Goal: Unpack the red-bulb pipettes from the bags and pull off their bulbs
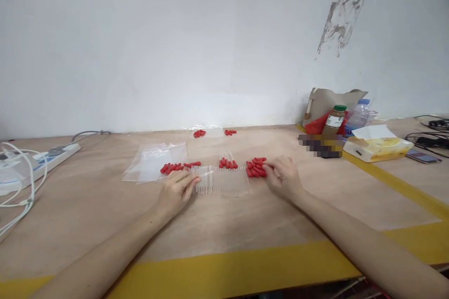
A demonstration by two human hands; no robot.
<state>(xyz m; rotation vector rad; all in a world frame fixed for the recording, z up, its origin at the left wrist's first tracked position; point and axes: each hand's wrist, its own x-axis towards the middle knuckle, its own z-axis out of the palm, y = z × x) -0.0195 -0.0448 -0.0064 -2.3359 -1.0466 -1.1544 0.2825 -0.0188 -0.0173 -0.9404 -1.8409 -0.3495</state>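
Observation:
My left hand (178,188) is closed in a pinch on a clear dropper tube (207,174), which points right over a row of similar tubes (231,182) lying side by side on the table. Just behind that hand lies a cluster of red rubber bulbs (171,167). My right hand (285,177) has its fingers curled at the right edge of another pile of red bulbs (255,167), with the fingertips pinched on a bulb there. Between the two piles, several tubes fitted with red bulbs (228,163) lie with their thin ends pointing away from me.
Clear plastic bags (150,161) lie at the left. Bagged red-bulb pieces (199,133) rest near the wall. A power strip (56,159) with white cables is far left. At right are a bottle (334,124), a tissue pack (377,145) and a phone (423,156).

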